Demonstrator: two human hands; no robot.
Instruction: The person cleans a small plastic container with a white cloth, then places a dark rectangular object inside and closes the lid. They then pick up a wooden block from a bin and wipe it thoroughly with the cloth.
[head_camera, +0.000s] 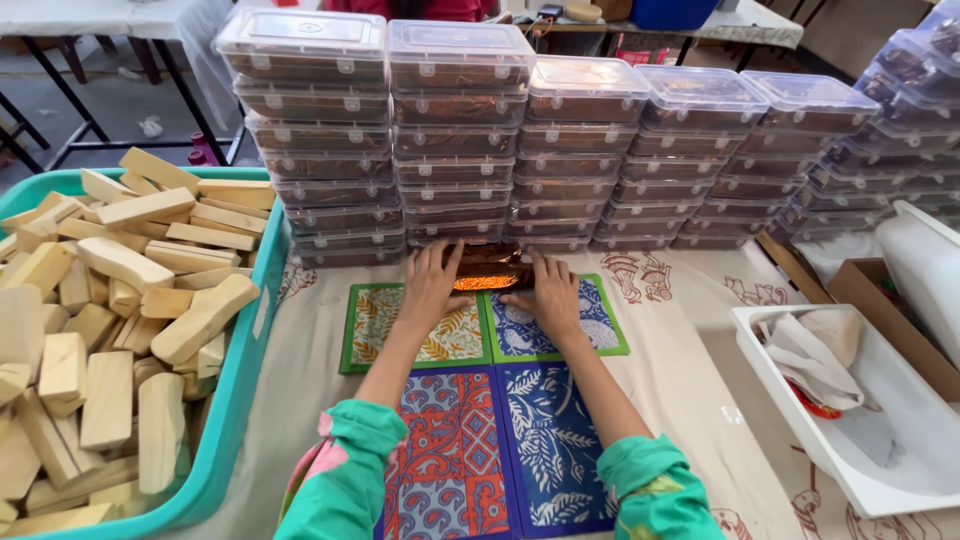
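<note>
1. Nearest the wearer, two patterned panels, one red and blue (447, 455) and one blue with white leaves (553, 445), lie flat on the bench (690, 370) between the forearms, well behind the fingers.
2. Just behind the fingers, two green-bordered panels lie side by side: a yellow-patterned one (385, 335) under the left wrist, a blue one (600, 325) under the right.
3. The left hand (432, 285) and right hand (553, 293) both rest on a shiny copper-brown wrapped block (487, 272). It lies between the two sets of fingers, at the far edge of the green-bordered panels.
4. Finger state: both sets lie flat and slightly spread, pressing the block's ends from above. Neither hand pinches or lifts it.
5. Judgement: the step in hand appears to be smoothing or folding the foil wrap. The next move would call for even pressure along both ends so the foil creases without tearing.
6. Left of the fingers, a teal tub (235, 400) holds pale wooden blocks (120, 300).
7. Right of the fingers, a white tray (800, 430) holds cloths.
8. Directly beyond the fingertips, stacked clear lidded boxes (460, 140) stand in rows.
</note>
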